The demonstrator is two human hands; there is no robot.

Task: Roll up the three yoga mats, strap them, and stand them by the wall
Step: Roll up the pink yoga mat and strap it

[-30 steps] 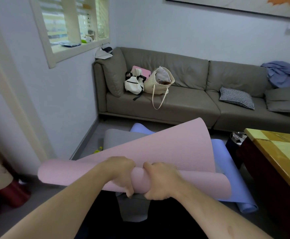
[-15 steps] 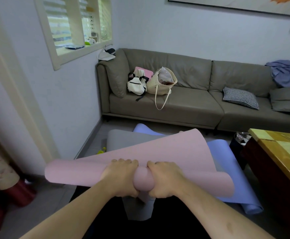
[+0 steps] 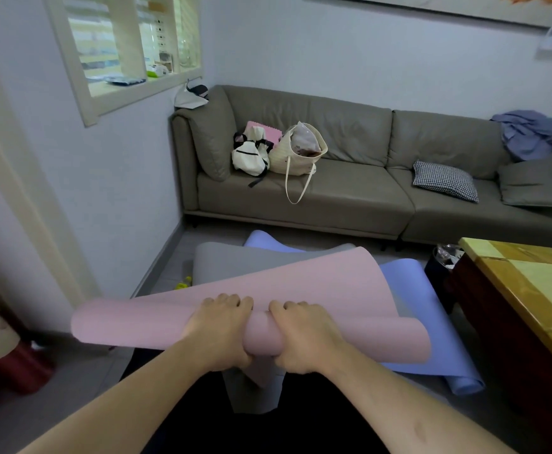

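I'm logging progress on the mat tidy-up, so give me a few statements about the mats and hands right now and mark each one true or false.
1. Both the left hand and the right hand grip the pink mat. True.
2. The pink mat is fully rolled and strapped. False: a wide flap remains unrolled, and no strap shows.
3. The grey mat lies on the floor under the pink one. True.
4. The blue mat stands upright by the wall. False: it lies on the floor.

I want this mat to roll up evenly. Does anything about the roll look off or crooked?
Yes. Both hands, left hand and right hand, grip the pink mat at its middle, and its loose flap sits skewed, overhanging to the right, so the roll looks uneven.
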